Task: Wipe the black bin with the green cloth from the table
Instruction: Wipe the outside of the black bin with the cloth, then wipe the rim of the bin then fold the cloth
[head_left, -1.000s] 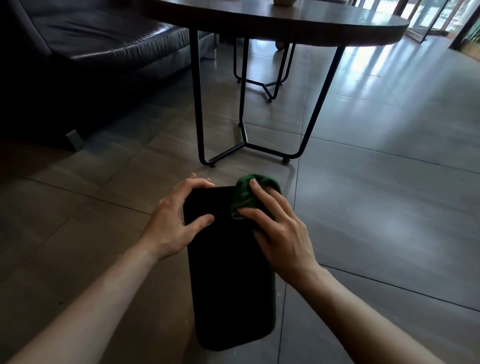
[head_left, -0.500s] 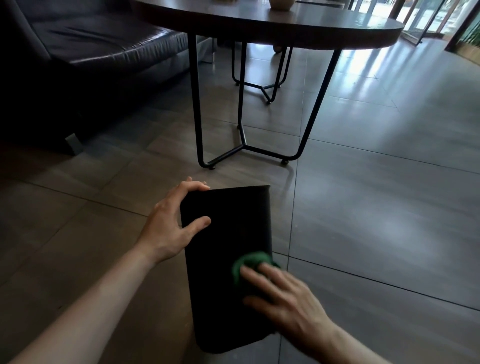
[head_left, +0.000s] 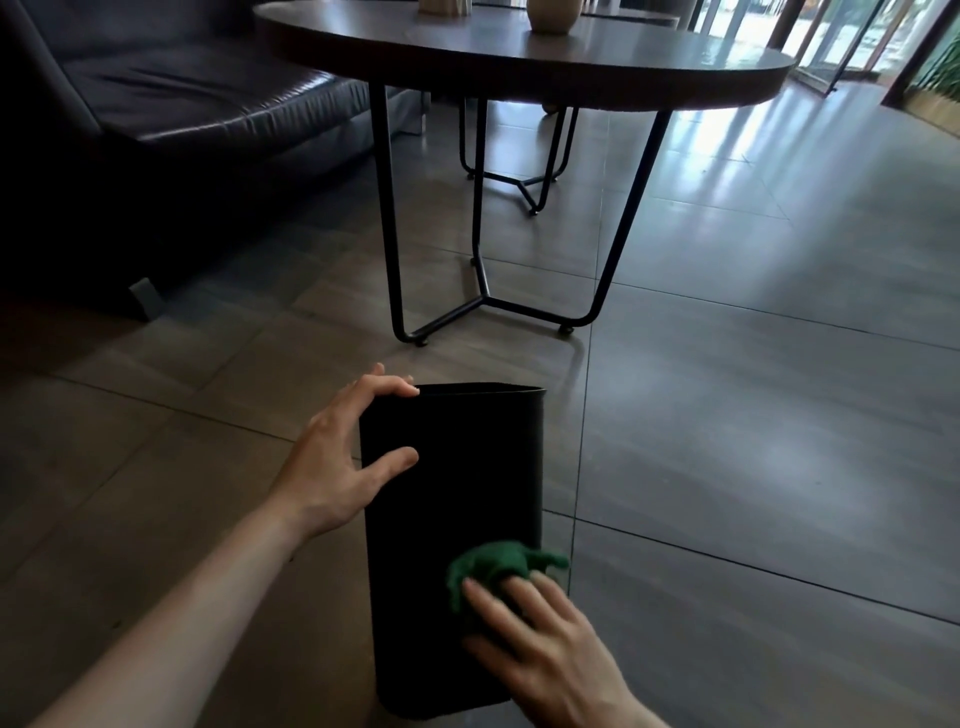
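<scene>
Sweeping down from the bin's (head_left: 457, 467) rim, your right hand (head_left: 550, 644) now presses the cloth (head_left: 493, 564) flat-fingered, low right on its near face. Your left hand (head_left: 337, 467) grips the bin's top left corner. One stroke finished; other faces likely remain.

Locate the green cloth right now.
Head view, lower centre: the green cloth is pressed under the right hand against the black bin, near its right edge, well below the rim.

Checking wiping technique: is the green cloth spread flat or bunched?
Bunched: the green cloth is a crumpled wad under the right hand on the black bin.
</scene>
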